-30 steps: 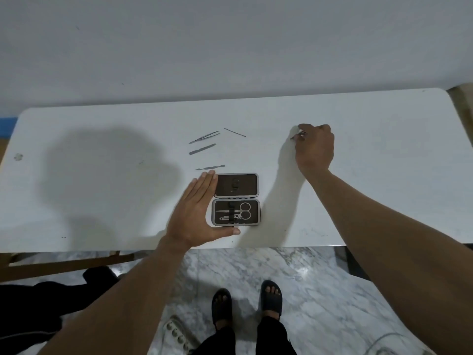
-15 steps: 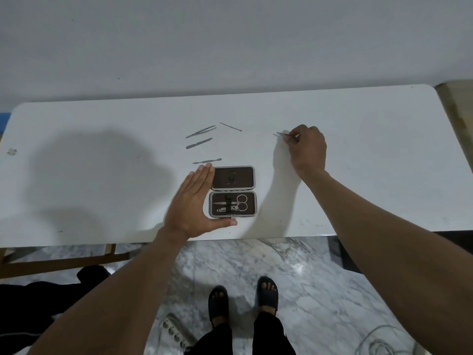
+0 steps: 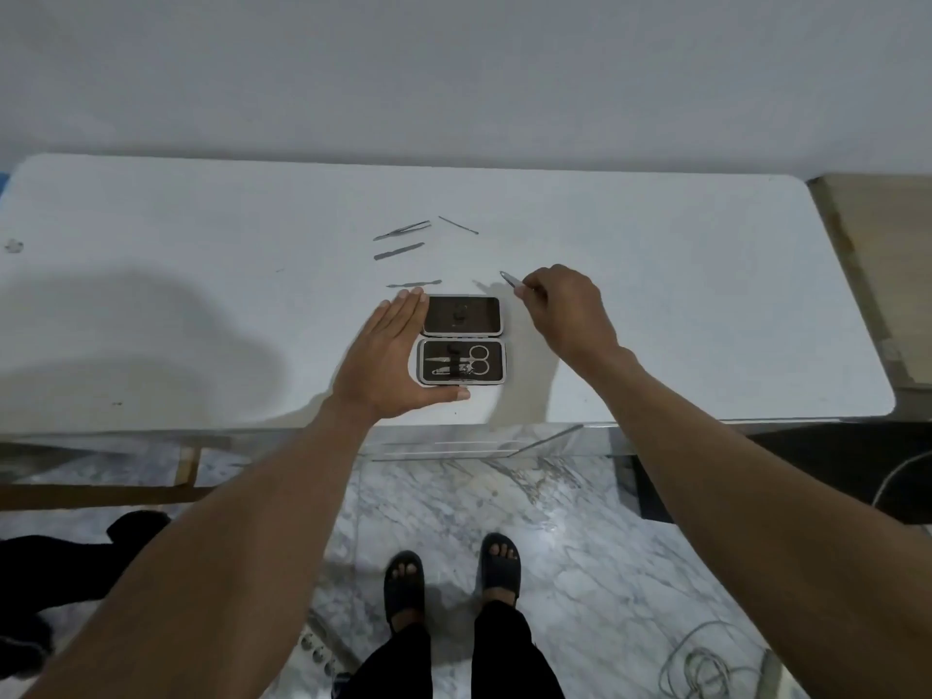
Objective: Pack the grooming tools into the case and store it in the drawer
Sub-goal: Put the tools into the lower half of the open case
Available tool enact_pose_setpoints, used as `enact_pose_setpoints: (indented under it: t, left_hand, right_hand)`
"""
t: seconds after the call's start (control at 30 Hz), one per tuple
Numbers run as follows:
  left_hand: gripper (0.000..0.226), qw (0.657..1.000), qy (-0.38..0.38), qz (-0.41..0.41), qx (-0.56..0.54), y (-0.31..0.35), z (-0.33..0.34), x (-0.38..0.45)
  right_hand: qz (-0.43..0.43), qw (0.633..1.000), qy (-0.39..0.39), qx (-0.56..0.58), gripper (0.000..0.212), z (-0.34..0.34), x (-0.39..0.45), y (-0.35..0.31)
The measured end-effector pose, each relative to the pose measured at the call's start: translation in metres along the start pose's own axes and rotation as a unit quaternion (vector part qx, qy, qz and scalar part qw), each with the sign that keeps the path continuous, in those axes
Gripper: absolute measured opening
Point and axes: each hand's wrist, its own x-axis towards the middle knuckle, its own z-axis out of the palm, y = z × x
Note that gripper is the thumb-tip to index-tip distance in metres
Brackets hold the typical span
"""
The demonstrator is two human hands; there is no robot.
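Observation:
An open dark grooming case (image 3: 462,340) lies near the front edge of the white table (image 3: 681,295); small scissors (image 3: 469,359) and another tool sit in its lower half. My left hand (image 3: 388,355) rests flat against the case's left side, thumb along its front edge. My right hand (image 3: 565,310) hovers just right of the lid, pinching a thin metal tool (image 3: 512,282) whose tip points up-left. Loose on the table behind the case lie tweezers (image 3: 402,230), a file (image 3: 398,251), a thin pick (image 3: 458,225) and a slim pusher (image 3: 413,284).
A wall runs behind the table. A wooden surface (image 3: 877,254) adjoins the table's right end. Below are a marble floor (image 3: 454,502), my sandalled feet, a coiled cable (image 3: 706,668) at lower right and a dark object (image 3: 75,562) at lower left.
My right hand picked the thin tool off the table at the right and carried it left and nearer, beside the case lid. My left hand stayed against the case.

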Motion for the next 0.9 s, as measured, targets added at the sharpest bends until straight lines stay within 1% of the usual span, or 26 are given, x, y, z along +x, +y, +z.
enact_pose_setpoints:
  t: [0.1, 0.17, 0.23, 0.33, 0.53, 0.73, 0.9]
  left_hand:
    - [0.142, 1.0, -0.013, -0.003, 0.0, 0.002, -0.001, 0.002]
    - [0.143, 1.0, -0.025, -0.006, 0.003, 0.002, -0.002, 0.005]
    - [0.142, 1.0, -0.024, -0.006, 0.007, 0.001, -0.002, 0.005]
    - [0.142, 1.0, -0.017, -0.006, 0.003, 0.001, -0.001, 0.003]
    - [0.142, 1.0, -0.002, 0.008, 0.007, -0.002, 0.003, 0.003]
    - [0.145, 1.0, -0.014, 0.011, 0.005, -0.006, 0.004, 0.004]
    - [0.146, 1.0, -0.009, 0.013, -0.003, -0.006, 0.005, 0.004]
  right_hand:
    - [-0.03, 1.0, -0.01, 0.001, 0.031, 0.001, -0.013, -0.01]
    - [-0.046, 0.999, -0.017, -0.003, 0.027, 0.005, -0.021, -0.014]
    - [-0.051, 0.998, -0.033, -0.005, 0.023, 0.008, -0.028, -0.02]
    - [-0.056, 0.997, -0.054, -0.014, 0.024, 0.014, -0.039, -0.024]
    - [-0.05, 0.997, -0.048, -0.036, 0.023, 0.02, -0.05, -0.03]
    - [-0.038, 0.997, -0.044, -0.045, 0.022, 0.023, -0.048, -0.039]
    - [-0.023, 0.997, -0.055, -0.039, 0.02, 0.029, -0.047, -0.047]
